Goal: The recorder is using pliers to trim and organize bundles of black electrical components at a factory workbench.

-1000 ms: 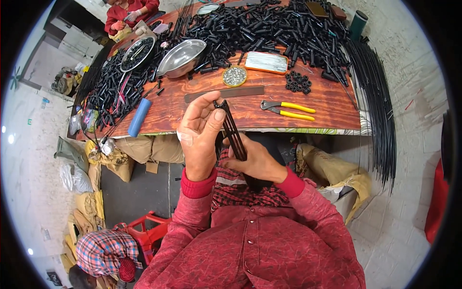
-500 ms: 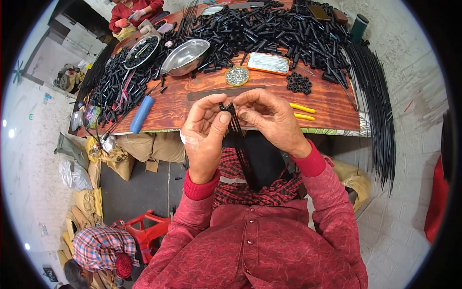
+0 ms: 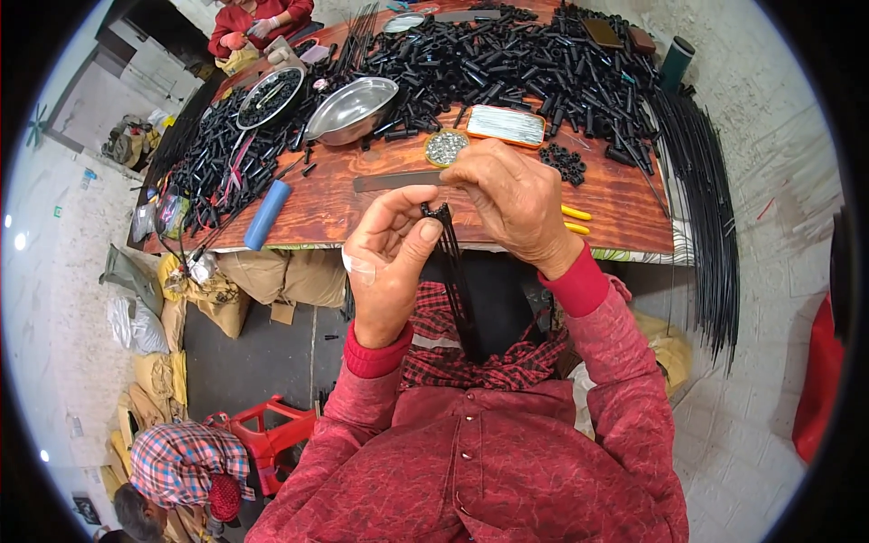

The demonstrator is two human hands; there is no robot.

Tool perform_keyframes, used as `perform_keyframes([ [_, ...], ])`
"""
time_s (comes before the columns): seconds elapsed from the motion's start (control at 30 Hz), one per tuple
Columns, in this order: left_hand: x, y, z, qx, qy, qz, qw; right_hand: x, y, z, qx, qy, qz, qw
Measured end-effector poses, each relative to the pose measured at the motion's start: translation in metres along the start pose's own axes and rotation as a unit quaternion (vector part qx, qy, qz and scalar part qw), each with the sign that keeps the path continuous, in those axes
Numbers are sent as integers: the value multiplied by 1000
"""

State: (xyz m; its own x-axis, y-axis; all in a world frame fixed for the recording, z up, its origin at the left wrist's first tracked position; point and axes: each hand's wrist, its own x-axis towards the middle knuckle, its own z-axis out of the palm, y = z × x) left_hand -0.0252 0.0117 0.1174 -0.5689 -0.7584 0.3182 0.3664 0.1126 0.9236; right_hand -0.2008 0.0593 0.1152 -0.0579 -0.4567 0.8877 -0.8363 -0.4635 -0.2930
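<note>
My left hand [image 3: 385,276] is closed around the upper end of a bundle of thin black rods [image 3: 459,294]. Thumb and fingers pinch it just below its small black top, and the rods slant down toward my lap. Just above and to the right of that top is my right hand [image 3: 518,206], its thumb and fingertips pressed together and apart from the bundle. Whatever lies in that pinch is too small to name. Beyond my hands, a flat dark strip [image 3: 394,181] rests on the wooden table [image 3: 335,204]. Yellow handles [image 3: 577,214] show beside my right wrist.
A large pile of black tubes [image 3: 507,63] covers the far table. Nearer stand a steel bowl [image 3: 353,113], a dish of small metal pieces [image 3: 445,147], a tray of thin pale rods [image 3: 507,125] and black rings [image 3: 566,166]. A co-worker [image 3: 249,23] sits far left; another person [image 3: 190,466] bends beside a red stool [image 3: 272,425].
My right hand has lifted up and away from the top of the black bundle, its fingertips now pinched above it. The left hand keeps its hold, almost in the same place.
</note>
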Motion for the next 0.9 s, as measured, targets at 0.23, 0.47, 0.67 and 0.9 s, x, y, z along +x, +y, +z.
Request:
perform_keyframes([
  [0.23,6,0,-4,-28,0,-29,999,-38,-11,4,412,-39,380,827],
  [0.47,13,-1,-10,-38,-25,-36,998,-30,-24,0,507,-92,424,745],
  [0.67,16,0,-15,-50,-60,-45,996,-31,-22,3,515,-126,416,739],
  [0.9,20,0,-22,-50,-107,-40,992,-30,-27,6,544,-124,430,709],
])
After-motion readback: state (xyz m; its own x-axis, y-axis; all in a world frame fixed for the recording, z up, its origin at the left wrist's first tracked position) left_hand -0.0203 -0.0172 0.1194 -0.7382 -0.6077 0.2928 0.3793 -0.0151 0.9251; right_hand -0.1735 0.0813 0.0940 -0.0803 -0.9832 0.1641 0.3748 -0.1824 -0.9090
